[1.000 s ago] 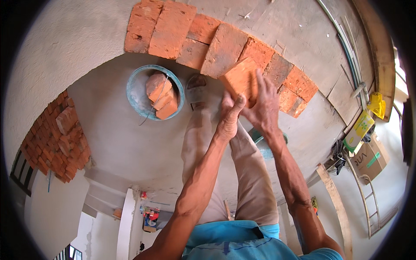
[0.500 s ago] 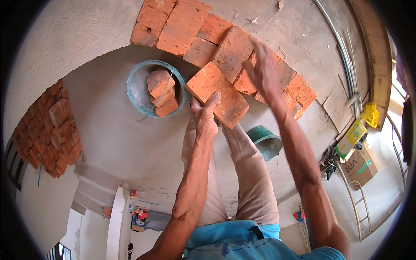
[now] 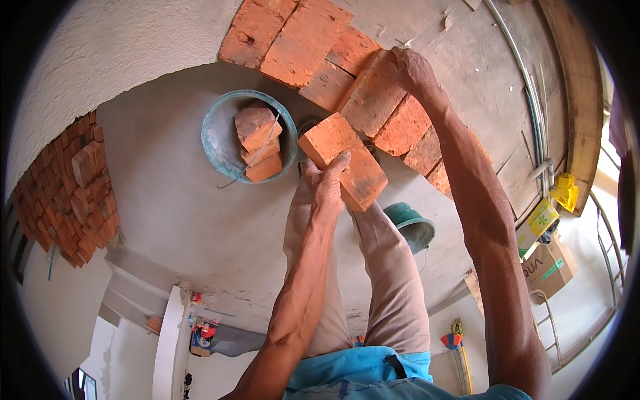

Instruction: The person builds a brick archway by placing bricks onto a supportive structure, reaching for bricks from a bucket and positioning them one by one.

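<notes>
My left hand (image 3: 325, 181) grips an orange-red brick (image 3: 347, 160) by its near left side, thumb on top, holding it above my legs. At the far side, my right hand (image 3: 417, 72) is closed on the far right end of another brick (image 3: 375, 95), its fingertips partly hidden. That brick lies in a curved row of bricks (image 3: 303, 39), and its left side face shows, as if slightly tipped. To its right, more bricks (image 3: 403, 127) continue the row, partly covered by my right forearm.
A blue-green bucket (image 3: 208, 143) with several brick pieces stands left of the held brick. A dark green bucket (image 3: 413, 223) lies by my right leg. Many bricks are piled (image 3: 70, 187) at far left. Pipes (image 3: 533, 93) and a cardboard box (image 3: 550, 267) are at the right.
My right hand has moved farther away, from above the row to the far end of one brick, and has closed on it. The brick in my left hand has turned and tilted slightly.
</notes>
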The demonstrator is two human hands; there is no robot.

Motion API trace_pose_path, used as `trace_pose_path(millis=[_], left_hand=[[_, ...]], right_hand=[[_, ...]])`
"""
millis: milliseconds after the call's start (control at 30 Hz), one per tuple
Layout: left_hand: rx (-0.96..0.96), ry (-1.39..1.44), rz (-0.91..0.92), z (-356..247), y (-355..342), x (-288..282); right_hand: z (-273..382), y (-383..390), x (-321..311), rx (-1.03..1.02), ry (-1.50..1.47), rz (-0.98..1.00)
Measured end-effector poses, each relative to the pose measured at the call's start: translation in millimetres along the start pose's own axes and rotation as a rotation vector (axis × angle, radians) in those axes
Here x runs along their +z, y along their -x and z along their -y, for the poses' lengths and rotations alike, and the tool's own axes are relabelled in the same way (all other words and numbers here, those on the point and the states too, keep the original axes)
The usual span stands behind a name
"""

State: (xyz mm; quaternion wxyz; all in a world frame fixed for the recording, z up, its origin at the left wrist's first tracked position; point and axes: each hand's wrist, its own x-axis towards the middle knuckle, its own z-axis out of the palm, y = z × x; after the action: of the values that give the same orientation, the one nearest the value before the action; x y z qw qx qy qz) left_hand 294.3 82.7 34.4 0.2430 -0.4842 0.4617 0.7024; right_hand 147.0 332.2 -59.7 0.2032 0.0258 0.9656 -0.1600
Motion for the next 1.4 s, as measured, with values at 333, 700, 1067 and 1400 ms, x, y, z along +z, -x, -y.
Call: trace_pose_path(millis=[333, 700, 1067, 1400], left_hand=[[-0.075, 0.060, -0.033, 1, 9, 1], [-0.092, 0.144, -0.110, 14, 11, -6], [-0.092, 0.172, -0.122, 11, 7, -11], [-0.004, 0.223, -0.075, 6, 9, 4]], right_hand=[[14, 3, 5, 0.096, 0.008, -0.039], [17, 14, 10, 0.060, 0.000, -0.141], [59, 5, 5, -0.166, -0.061, -0.403], [43, -113, 11, -0.247, -0.244, -0.184]])
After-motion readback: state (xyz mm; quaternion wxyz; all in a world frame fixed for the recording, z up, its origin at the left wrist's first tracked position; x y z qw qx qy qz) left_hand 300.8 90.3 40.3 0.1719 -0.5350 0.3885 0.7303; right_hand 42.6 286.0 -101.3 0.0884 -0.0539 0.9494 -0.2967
